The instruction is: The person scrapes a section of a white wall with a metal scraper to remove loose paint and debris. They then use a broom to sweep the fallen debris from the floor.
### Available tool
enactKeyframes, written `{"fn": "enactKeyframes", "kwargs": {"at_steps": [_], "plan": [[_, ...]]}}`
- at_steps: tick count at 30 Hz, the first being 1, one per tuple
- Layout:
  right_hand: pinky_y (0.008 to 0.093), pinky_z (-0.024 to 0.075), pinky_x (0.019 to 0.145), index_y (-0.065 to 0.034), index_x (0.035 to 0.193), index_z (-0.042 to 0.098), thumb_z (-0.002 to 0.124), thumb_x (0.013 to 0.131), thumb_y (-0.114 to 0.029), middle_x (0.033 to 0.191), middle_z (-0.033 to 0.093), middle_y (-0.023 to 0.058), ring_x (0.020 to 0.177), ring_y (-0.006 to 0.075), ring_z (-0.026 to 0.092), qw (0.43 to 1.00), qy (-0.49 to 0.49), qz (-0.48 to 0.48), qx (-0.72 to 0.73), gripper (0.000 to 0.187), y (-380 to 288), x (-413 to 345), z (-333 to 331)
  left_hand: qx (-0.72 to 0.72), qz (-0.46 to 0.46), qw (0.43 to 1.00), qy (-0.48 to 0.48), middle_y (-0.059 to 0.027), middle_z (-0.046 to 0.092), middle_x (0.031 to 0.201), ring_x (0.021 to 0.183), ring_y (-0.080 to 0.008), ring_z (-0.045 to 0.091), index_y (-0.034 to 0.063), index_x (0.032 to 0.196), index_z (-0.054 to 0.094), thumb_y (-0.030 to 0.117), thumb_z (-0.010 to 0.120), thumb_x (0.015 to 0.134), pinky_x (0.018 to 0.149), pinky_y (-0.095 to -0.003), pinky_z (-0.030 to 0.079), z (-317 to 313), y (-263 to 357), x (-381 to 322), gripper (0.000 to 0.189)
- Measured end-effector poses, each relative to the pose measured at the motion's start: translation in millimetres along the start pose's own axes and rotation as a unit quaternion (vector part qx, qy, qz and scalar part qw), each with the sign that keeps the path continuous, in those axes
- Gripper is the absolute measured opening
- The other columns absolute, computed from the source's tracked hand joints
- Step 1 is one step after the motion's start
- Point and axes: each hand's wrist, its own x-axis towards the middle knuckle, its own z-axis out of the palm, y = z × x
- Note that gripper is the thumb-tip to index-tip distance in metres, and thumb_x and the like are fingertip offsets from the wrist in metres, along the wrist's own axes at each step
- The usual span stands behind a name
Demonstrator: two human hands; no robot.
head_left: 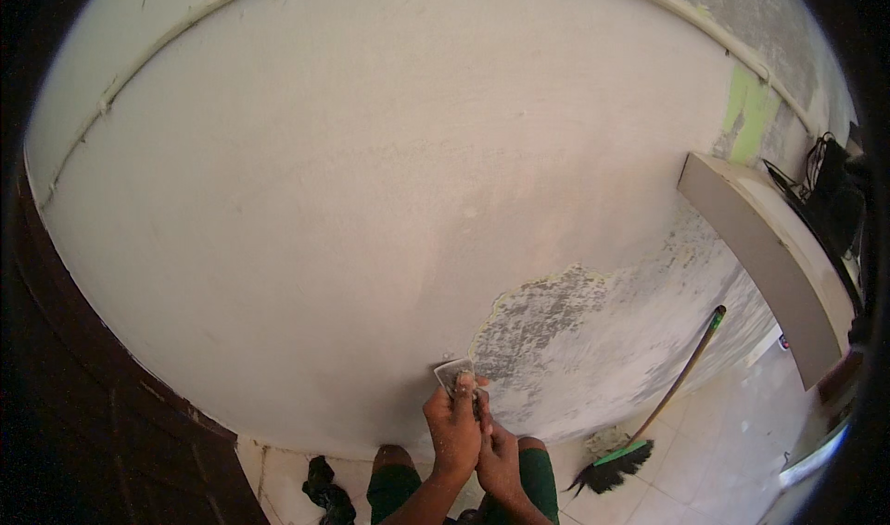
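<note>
Both of my hands are on a scraper (453,371) with a broad, dusty metal blade, which touches or nearly touches the wall (334,233). My left hand (453,431) wraps its handle, with the thumb up near the blade. Pressed close against it, my right hand (499,455) also grips the handle, which the fingers mostly hide. Just right of the blade, a rough grey patch (535,316) shows where the wall's coating is gone. A thin yellowish line of old paint edges this patch.
A broom (678,379) with green head and black bristles leans on the wall at right, beside rubble (603,441). A shelf (765,254) juts out above, carrying black cables. A dark door (104,386) stands left. A black plastic bag (327,490) lies on the tiled floor (685,448).
</note>
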Motion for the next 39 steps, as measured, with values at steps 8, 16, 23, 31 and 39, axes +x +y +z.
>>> {"fn": "enactKeyframes", "kwargs": {"at_steps": [8, 16, 23, 31, 39], "plan": [[0.0362, 0.0514, 0.087, 0.0040, 0.137, 0.057, 0.044, 0.109, -0.028, 0.106, 0.072, 0.0200, 0.097, 0.0194, 0.064, 1.000, -0.015, -0.010, 0.006, 0.044, 0, 2, -1, 0.045, 0.013, 0.999, 0.023, -0.0021, 0.055, 0.065, 0.049, -0.0089, 0.049, -0.0015, 0.093, 0.062, 0.037, 0.054, 0.106, 0.044, -0.0267, 0.040, 6, 9, -1, 0.042], [0.0358, 0.0518, 0.086, 0.0030, 0.140, 0.056, 0.042, 0.110, -0.028, 0.104, 0.072, 0.0190, 0.095, 0.0193, 0.065, 0.999, -0.002, -0.046, -0.015, 0.045, -6, -2, 2, 0.066, 0.011, 0.998, 0.021, -0.0023, 0.055, 0.064, 0.047, -0.0088, 0.049, -0.0031, 0.093, 0.062, 0.037, 0.054, 0.106, 0.044, -0.0262, 0.040, 2, 3, -2, 0.043], [0.0347, 0.0523, 0.077, 0.0035, 0.136, 0.058, 0.042, 0.110, -0.029, 0.098, 0.073, 0.0162, 0.084, 0.0176, 0.065, 0.999, -0.028, 0.030, -0.008, 0.045, -3, 0, -4, 0.040, 0.013, 0.999, 0.016, -0.0023, 0.056, 0.064, 0.045, -0.0097, 0.049, -0.0015, 0.092, 0.062, 0.040, 0.054, 0.105, 0.042, -0.0272, 0.040, 4, 4, -2, 0.044], [0.0344, 0.0517, 0.075, 0.0032, 0.135, 0.058, 0.044, 0.109, -0.031, 0.098, 0.072, 0.0168, 0.083, 0.0169, 0.064, 0.998, -0.018, -0.056, 0.009, 0.045, -14, 5, -3, 0.050, 0.036, 0.998, 0.011, -0.0024, 0.056, 0.065, 0.046, -0.0090, 0.049, 0.0000, 0.093, 0.062, 0.038, 0.055, 0.105, 0.042, -0.0261, 0.040, 12, 17, 1, 0.041], [0.0361, 0.0521, 0.085, 0.0030, 0.139, 0.056, 0.043, 0.109, -0.031, 0.108, 0.072, 0.0207, 0.096, 0.0205, 0.066, 0.995, -0.039, 0.086, -0.014, 0.047, -28, -1, -5, 0.052, -0.048, 0.997, 0.044, -0.0024, 0.055, 0.065, 0.047, -0.0080, 0.047, -0.0032, 0.095, 0.062, 0.030, 0.052, 0.107, 0.044, -0.0247, 0.039, 13, 21, -2, 0.037]]}}
